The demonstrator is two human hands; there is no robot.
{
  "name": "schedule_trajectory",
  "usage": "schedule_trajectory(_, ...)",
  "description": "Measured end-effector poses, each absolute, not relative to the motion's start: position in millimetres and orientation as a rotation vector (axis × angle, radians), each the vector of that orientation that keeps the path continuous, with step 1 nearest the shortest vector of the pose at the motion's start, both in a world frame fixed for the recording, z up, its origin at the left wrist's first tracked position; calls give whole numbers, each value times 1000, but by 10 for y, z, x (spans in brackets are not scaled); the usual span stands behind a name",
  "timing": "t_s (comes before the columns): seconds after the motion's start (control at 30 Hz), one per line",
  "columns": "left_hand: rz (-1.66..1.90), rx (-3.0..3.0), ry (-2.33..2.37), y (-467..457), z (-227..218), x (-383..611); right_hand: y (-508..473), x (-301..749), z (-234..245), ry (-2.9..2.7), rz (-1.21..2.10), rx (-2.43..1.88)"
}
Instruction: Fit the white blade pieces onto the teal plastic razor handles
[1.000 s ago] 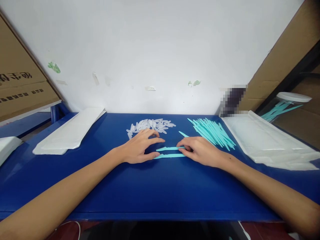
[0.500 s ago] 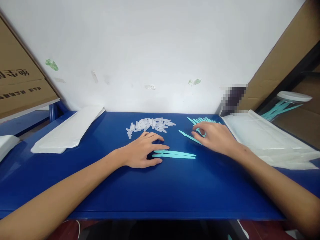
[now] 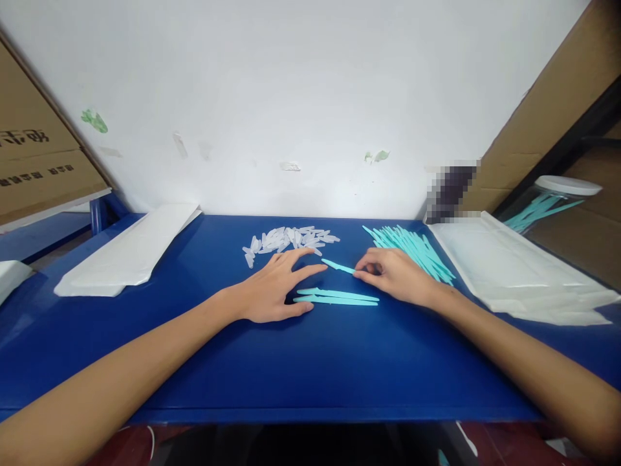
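- Now, the R hand (image 3: 395,281) pinches the right end of one teal stick (image 3: 338,266) betw. thumb & fingertips. The stick is on or just over the table (image 3: 310,362) (can't tell which), tip aimed at the L hand (image 3: 274,291).
- L hand lies flat, fingers spread, thumb just beside the left ends of the laid pair (image 3: 339,298) of teal sticks.
- Risk: the grip is at the very end only, so the stick may swivel or slip & land skewed, not parallel w/ the pair.
- Risk: R wrist sits just beside the teal pile (image 3: 417,249); a brush there could scatter sticks toward the white bags (image 3: 514,272).
- Risk: L fingers are near the clear caps (image 3: 286,241); a nudge could spread them or shift the pair.
- Vs. 0.5 s ago: R hand was out at the pile, over a stray stick. It's now back nearer centre w/ that stick pinched. L hand & pair have hardly moved.
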State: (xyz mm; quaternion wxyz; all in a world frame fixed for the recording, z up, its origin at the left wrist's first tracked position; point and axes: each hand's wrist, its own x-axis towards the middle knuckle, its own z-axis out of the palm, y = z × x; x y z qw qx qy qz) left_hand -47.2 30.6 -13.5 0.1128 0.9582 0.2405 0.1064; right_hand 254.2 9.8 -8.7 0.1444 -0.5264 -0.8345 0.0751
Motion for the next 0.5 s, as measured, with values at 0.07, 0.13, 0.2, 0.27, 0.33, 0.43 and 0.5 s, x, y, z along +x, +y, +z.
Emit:
schedule_trajectory(0.07, 318, 2802, 706, 310, -146, -471, 63, 2439, -126, -2399, 239, -1455)
schedule_trajectory(0.13, 311, 2794, 712, 316, -155, -470, 19, 2353, -149, -2409, 261, -1399)
schedule_trajectory(0.2, 294, 2792, 713, 320, -159, -470, -23, 2291, -152, -2422, 290, -1354)
schedule_trajectory(0.27, 276, 2797, 703, 323, -159, -472, -56, 2259, -140, -2430, 317, -1322)
schedule_trajectory(0.33, 263, 2810, 677, 328, -154, -472, -70, 2259, -120, -2429, 336, -1298)
schedule_trajectory(0.43, 238, 2820, 643, 337, -141, -469, -45, 2318, -90, -2423, 334, -1313)
schedule_trajectory(0.5, 235, 2818, 629, 342, -133, -466, -6, 2397, -71, -2429, 250, -1405)
